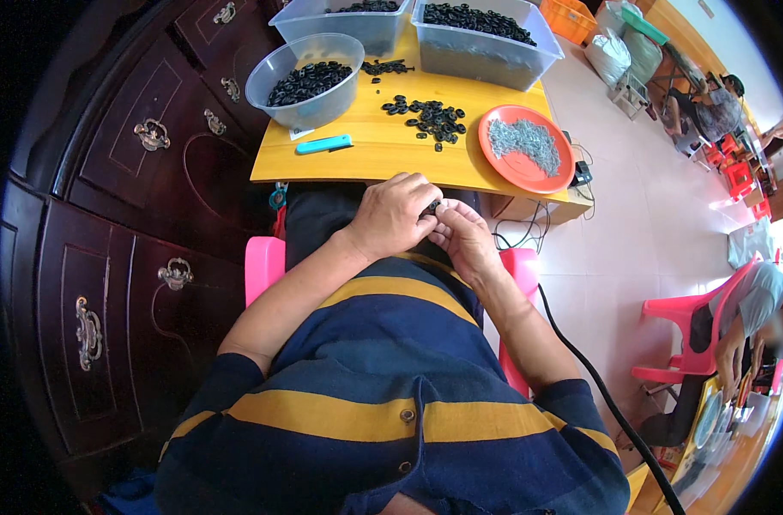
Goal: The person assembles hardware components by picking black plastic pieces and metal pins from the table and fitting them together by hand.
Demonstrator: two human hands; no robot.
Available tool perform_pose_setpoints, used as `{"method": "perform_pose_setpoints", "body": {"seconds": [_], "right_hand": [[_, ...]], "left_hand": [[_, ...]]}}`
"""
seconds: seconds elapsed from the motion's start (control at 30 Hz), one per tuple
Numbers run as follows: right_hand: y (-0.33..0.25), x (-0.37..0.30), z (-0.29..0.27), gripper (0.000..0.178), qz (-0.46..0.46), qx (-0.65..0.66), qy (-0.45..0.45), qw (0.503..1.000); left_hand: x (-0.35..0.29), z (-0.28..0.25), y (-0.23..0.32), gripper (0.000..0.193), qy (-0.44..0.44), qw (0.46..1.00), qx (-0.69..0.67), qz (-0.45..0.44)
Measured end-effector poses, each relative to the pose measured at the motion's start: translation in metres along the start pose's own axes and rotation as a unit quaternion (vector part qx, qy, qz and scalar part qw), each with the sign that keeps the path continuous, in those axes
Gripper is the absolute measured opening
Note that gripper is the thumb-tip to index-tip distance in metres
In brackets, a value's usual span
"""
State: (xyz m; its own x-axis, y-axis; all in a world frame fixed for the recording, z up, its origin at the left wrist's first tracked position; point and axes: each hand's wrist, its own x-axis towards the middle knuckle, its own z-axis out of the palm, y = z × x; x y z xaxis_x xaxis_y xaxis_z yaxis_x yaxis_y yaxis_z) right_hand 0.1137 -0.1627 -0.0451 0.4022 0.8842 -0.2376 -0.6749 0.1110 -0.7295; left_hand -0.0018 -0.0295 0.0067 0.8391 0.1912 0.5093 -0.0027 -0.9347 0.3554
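In front of my lap, just off the table's near edge, my two hands meet. My left hand (pixel 389 216) is closed with its fingers curled around a small black plastic part (pixel 432 208). My right hand (pixel 465 233) pinches at the same part with thumb and forefinger; most of it is hidden by the fingers. On the table beyond lie loose black oval parts (pixel 434 118). To their right an orange-red plate (pixel 497 166) holds a heap of small silvery metal pieces (pixel 529 143), too fine to make out.
A blue-handled cutter (pixel 324 144) lies near the left edge of the yellow table (pixel 378 163). Behind stand a round clear tub (pixel 340 96) and two clear bins (pixel 486 69) of black parts. Dark drawers (pixel 108 154) flank the left; a black cable (pixel 597 378) and seated people (pixel 717 107) are right.
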Motion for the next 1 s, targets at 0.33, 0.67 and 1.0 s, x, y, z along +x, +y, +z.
{"method": "perform_pose_setpoints", "body": {"seconds": [0.33, 0.67, 1.0], "right_hand": [[0.0002, 0.0004, -0.0025, 0.01, -0.014, -0.054, 0.019, 0.998], [0.0026, 0.0018, -0.0045, 0.01, -0.023, -0.058, 0.031, 0.998], [0.003, 0.0018, -0.0054, 0.013, -0.011, -0.063, 0.035, 0.997]], "left_hand": [[0.0005, -0.0029, -0.0018, 0.022, -0.022, 0.999, -0.041, -0.003], [-0.0013, -0.0002, -0.0016, 0.023, 0.002, 1.0, -0.006, 0.016], [-0.0034, 0.0017, -0.0043, 0.02, -0.011, 1.0, -0.017, 0.014]]}}
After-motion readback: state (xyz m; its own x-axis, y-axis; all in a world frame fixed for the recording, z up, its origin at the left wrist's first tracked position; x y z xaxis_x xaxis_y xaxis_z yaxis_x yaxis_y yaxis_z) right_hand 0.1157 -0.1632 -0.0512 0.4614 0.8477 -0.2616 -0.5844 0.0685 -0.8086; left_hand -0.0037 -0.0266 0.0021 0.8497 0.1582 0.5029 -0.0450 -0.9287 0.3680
